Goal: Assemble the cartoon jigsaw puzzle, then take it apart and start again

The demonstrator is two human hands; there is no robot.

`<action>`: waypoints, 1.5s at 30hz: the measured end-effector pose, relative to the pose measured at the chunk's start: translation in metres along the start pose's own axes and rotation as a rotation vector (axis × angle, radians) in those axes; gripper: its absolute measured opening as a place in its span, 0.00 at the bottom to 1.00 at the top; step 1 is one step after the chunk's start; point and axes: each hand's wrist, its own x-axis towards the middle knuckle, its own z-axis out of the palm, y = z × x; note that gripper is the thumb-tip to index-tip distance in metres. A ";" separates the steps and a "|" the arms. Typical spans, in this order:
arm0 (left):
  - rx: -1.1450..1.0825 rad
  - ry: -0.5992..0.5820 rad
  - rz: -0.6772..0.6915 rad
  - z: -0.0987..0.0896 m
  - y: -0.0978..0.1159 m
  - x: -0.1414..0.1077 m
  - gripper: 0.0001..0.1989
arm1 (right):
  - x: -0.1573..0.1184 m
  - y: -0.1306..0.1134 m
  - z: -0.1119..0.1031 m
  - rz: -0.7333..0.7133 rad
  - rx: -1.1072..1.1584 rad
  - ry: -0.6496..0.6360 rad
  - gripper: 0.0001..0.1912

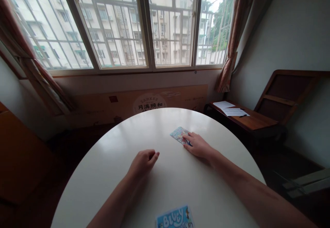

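Observation:
On the white round table, my right hand rests with its fingers spread over the near right part of a small flat rectangular sheet. This sheet carries a busy multicoloured pattern, too fine to make out, and the fingers cover its right corner. My left hand lies on its side on the tabletop, fingers curled in and thumb pointing forward, apart from the sheet; nothing shows in it. Close to me, at the bottom edge, lies a blue Bluey box or card, partly cut off by the frame.
A wooden chair at the right holds papers and a dark pen. A printed cardboard panel leans under the barred window. Curtains hang at both sides. Orange-brown furniture stands at the left.

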 end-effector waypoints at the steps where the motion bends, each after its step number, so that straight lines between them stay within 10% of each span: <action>1: 0.008 0.008 -0.005 -0.001 0.000 0.000 0.21 | -0.004 -0.009 0.000 -0.095 0.019 -0.031 0.31; 7: 0.081 0.092 -0.037 -0.006 -0.002 -0.003 0.12 | -0.019 -0.028 -0.008 -0.491 0.196 -0.156 0.38; 19: 0.324 -0.067 -0.096 0.005 -0.013 0.000 0.31 | -0.012 0.004 -0.007 -0.183 0.127 -0.063 0.45; 28: 0.179 0.097 -0.027 0.009 -0.019 0.007 0.26 | -0.014 -0.011 -0.009 -0.288 0.245 0.054 0.37; 36: 0.195 0.150 -0.092 0.008 -0.010 0.010 0.19 | 0.003 -0.014 0.018 -0.105 0.396 0.190 0.22; 45: 0.255 0.100 -0.125 0.008 -0.004 0.027 0.19 | 0.019 -0.016 0.008 0.049 0.396 0.065 0.22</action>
